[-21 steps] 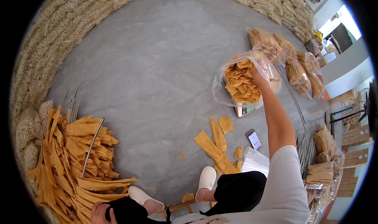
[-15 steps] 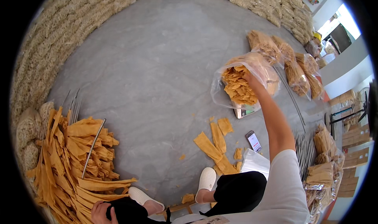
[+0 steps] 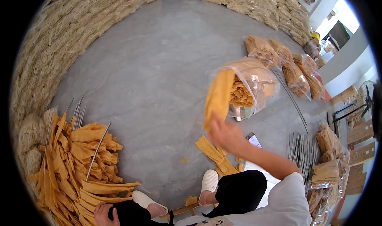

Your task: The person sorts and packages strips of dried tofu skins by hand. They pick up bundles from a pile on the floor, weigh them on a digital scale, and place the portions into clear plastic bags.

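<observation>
My right hand [image 3: 226, 134], slightly blurred, grips the lower end of a broad yellow strip of dried tofu skin [image 3: 220, 91]. The strip stands up in front of the mouth of a clear plastic bag [image 3: 260, 73] and covers its left part. More folded tofu skin [image 3: 241, 94] fills that bag, which lies on its side on a flat scale-like object [image 3: 238, 118], mostly hidden. My left hand [image 3: 104, 214] rests on my black-trousered knee, fingers apart and holding nothing. Beside it spreads a big heap of yellow tofu-skin strips [image 3: 65, 166], with a metal rod [image 3: 98, 151] lying across them.
Loose strips [image 3: 215, 154] lie on the grey floor ahead of my feet. A phone [image 3: 254, 140] and white plastic sheets [image 3: 264, 182] are partly behind my right arm. Filled bags [image 3: 294, 73] and thin metal rods [image 3: 300, 148] are at the right. Stacked pale bundles [image 3: 67, 31] line the far left.
My right hand has come out of the bag's mouth toward me and to the left, now with a tofu-skin strip in it. My left hand stays on the knee.
</observation>
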### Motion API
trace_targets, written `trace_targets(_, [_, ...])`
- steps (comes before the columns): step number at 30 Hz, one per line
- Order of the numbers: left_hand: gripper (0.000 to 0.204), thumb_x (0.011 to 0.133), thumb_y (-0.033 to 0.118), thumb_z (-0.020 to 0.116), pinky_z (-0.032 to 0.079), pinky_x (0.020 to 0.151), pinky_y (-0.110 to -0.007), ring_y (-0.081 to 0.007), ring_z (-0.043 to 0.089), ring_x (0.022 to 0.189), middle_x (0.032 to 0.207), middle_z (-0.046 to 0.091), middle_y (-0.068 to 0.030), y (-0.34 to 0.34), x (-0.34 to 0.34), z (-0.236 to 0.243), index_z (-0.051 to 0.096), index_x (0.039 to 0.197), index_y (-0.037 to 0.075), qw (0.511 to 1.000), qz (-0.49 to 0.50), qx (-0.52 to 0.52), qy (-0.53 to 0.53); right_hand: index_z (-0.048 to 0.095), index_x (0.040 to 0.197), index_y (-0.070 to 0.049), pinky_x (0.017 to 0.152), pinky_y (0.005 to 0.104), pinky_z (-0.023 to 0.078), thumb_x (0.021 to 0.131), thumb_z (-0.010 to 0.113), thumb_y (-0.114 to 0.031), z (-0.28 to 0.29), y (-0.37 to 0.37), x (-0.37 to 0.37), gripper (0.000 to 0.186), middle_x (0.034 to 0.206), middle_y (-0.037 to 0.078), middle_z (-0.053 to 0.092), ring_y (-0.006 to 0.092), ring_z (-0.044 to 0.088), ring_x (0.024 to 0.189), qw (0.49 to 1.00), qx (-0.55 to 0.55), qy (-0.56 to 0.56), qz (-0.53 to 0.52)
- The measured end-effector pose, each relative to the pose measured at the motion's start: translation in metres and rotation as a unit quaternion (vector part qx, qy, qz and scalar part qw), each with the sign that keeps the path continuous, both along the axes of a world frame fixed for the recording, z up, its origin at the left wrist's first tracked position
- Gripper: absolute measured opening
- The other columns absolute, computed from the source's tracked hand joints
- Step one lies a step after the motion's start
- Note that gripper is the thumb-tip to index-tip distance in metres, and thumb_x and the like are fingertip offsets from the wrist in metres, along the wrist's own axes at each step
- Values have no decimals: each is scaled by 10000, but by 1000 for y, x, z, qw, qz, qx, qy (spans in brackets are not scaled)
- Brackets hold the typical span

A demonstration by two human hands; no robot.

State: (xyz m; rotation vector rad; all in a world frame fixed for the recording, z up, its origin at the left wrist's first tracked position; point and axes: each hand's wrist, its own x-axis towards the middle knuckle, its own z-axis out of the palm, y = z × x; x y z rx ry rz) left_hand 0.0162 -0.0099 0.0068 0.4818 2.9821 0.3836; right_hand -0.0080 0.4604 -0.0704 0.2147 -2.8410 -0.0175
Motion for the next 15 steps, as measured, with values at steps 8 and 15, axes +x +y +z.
trace_targets(8, [218, 880, 184, 592, 479, 801, -438, -387, 579, 893, 925, 639, -193, 0, -2, -3, 657, 956, -9, 1000, 5, 12, -15, 501, 1129, 22, 709, 388, 526, 819, 658, -282, -18, -36, 24, 462, 1244, 227, 518, 315, 635, 872, 908, -148, -359, 158])
trace_targets(15, [223, 896, 192, 583, 480, 811, -440, -379, 578, 913, 949, 637, -196, -2, -5, -11, 662, 973, -2, 1000, -11, 6, -9, 499, 1169, 65, 972, 446, 383, 805, 546, -86, -58, 168, -78, 397, 1178, 283, 511, 400, 485, 1126, 967, -69, -8, -243])
